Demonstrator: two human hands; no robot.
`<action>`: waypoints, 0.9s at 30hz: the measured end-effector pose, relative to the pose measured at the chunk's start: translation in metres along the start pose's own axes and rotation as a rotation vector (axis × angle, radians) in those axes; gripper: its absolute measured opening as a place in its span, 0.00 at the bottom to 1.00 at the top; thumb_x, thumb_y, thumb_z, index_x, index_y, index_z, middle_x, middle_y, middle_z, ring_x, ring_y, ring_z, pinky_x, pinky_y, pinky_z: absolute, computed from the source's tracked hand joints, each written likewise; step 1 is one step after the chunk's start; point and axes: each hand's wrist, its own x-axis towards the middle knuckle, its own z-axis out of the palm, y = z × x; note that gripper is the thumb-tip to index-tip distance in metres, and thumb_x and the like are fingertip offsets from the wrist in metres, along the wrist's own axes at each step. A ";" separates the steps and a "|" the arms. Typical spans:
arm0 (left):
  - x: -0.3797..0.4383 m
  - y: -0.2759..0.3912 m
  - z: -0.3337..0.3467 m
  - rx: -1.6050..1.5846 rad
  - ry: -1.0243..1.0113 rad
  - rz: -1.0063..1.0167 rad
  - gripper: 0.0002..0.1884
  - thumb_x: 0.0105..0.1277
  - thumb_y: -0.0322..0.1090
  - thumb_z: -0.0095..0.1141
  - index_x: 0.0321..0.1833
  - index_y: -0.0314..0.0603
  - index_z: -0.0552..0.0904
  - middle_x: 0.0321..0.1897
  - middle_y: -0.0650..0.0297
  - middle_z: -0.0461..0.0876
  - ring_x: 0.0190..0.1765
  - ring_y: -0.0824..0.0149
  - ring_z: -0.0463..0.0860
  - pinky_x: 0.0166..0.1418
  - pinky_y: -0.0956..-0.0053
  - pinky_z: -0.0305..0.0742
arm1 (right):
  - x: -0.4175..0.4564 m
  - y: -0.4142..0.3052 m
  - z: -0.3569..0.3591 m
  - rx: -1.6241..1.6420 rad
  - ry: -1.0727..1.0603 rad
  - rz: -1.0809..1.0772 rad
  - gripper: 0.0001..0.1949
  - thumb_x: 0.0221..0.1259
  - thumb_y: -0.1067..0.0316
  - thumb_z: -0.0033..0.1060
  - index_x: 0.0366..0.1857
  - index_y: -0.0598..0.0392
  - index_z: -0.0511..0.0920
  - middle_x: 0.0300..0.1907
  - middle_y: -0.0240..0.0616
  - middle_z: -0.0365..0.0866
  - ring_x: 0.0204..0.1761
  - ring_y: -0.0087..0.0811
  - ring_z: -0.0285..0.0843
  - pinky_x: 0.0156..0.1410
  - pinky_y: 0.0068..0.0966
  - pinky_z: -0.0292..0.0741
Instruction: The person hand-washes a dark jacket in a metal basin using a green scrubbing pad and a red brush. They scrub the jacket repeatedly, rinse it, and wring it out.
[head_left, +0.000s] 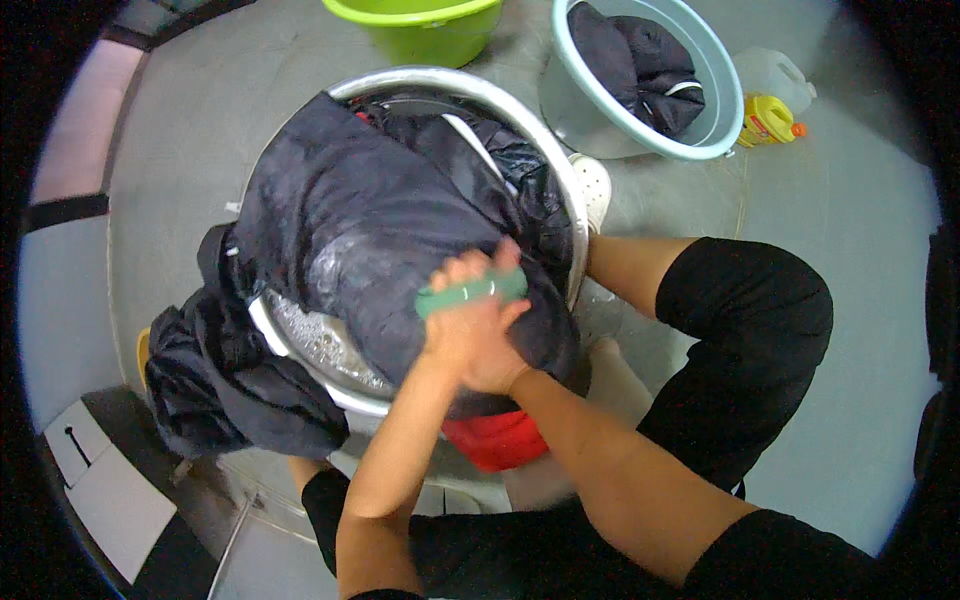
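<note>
A dark garment (360, 217), wet with whitish foam on its surface, is heaped over a large round metal basin (574, 202). Near the basin's lower right, my left hand (454, 322) and my right hand (491, 352) overlap on a green scrubbing brush (472, 292), which rests against the cloth. Fingers wrap over the brush's far side; motion blur and the overlap hide part of each grip. Sudsy water (322, 337) shows at the basin's lower left. Part of the dark cloth (225, 382) hangs outside the rim there. Red fabric (499, 442) lies below my wrists.
A light blue tub (731, 112) with dark clothing stands at the upper right, beside a yellow bottle (769, 120) with an orange cap and a translucent jug (780, 79). A green tub (420, 37) stands beyond the basin. My legs flank the basin; a white clog (592, 187) shows at right.
</note>
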 end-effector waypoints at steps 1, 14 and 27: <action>-0.004 0.014 -0.006 0.051 -0.078 0.134 0.39 0.55 0.61 0.69 0.73 0.65 0.78 0.50 0.61 0.77 0.48 0.53 0.76 0.48 0.57 0.73 | -0.002 -0.001 0.002 0.076 -0.017 -0.007 0.19 0.50 0.70 0.64 0.47 0.62 0.78 0.55 0.55 0.75 0.62 0.65 0.67 0.73 0.52 0.68; 0.027 -0.020 -0.008 -0.060 -0.053 0.166 0.29 0.64 0.49 0.64 0.68 0.53 0.80 0.52 0.56 0.81 0.51 0.53 0.80 0.53 0.52 0.76 | -0.005 0.006 0.008 0.000 0.084 0.002 0.11 0.47 0.72 0.64 0.36 0.59 0.78 0.51 0.51 0.76 0.63 0.59 0.70 0.73 0.50 0.68; 0.025 -0.061 0.011 -0.055 0.232 -0.025 0.29 0.72 0.55 0.55 0.72 0.53 0.80 0.51 0.51 0.82 0.53 0.49 0.78 0.57 0.53 0.73 | 0.002 -0.003 -0.006 0.070 0.042 0.053 0.13 0.46 0.74 0.64 0.38 0.59 0.77 0.51 0.51 0.74 0.63 0.58 0.69 0.73 0.48 0.68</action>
